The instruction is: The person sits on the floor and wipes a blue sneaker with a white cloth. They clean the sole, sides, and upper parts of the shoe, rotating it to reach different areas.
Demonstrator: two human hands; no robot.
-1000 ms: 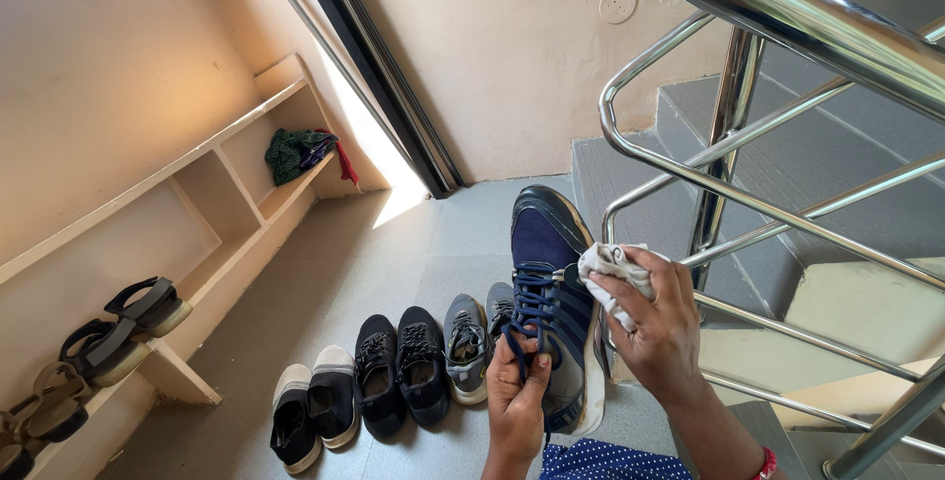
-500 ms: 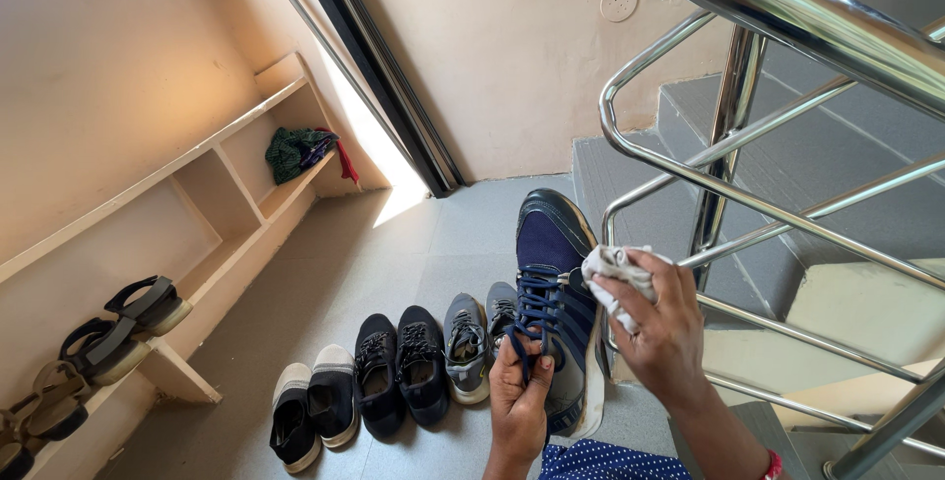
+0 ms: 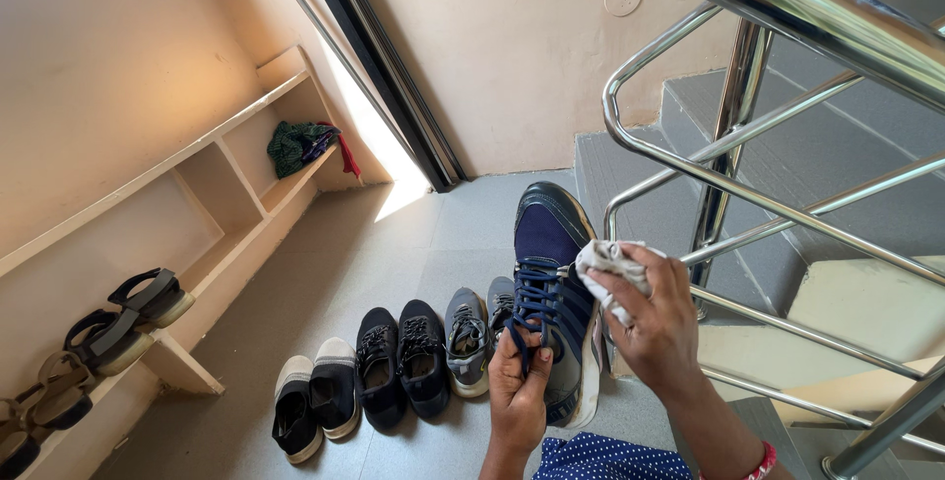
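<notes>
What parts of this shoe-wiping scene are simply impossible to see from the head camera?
1. Heel of the navy blue laced sports shoe: hidden behind the left hand, head view.
2. Side of that shoe under the crumpled white cloth: covered by the cloth and the right hand.
3. Brown strap sandals on the wall shelf: cut off by the left edge.
4. Second grey shoe on the floor: mostly hidden behind the held shoe.

Red wrist bangle (image 3: 759,464), navy white-dotted garment (image 3: 610,460), bare forearms
</notes>
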